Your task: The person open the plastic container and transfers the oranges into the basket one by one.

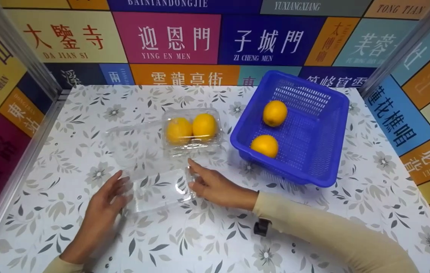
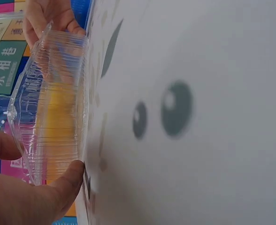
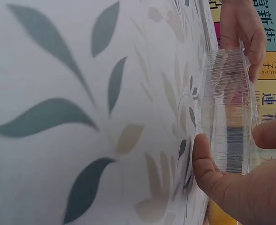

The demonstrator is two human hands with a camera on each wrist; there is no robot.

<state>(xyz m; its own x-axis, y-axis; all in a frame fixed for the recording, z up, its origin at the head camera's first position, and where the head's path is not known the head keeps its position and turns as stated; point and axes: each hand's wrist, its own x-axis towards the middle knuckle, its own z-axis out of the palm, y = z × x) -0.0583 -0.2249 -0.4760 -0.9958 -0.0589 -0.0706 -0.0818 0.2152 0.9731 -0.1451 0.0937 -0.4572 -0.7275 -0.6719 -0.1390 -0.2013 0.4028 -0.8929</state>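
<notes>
An unfolded clear plastic clamshell box (image 1: 158, 188) lies on the patterned table between both hands, its lid spread toward the back. My left hand (image 1: 105, 203) is at the box's left end, fingers loosely bent and spread around the corner. At the opposite end my right hand (image 1: 217, 187) touches the side wall with its fingertips, index finger extended. Ribbed walls of the box show between thumb and finger in the left wrist view and the right wrist view. Just behind stands another clear box (image 1: 191, 146) with two yellow-orange fruits (image 1: 204, 127) inside.
To the right stands a blue plastic basket (image 1: 308, 151) with two more such fruits, one a yellow fruit (image 1: 275, 113) near its back left. Printed wall panels (image 1: 169, 40) close off the back and sides of the table (image 1: 268, 242).
</notes>
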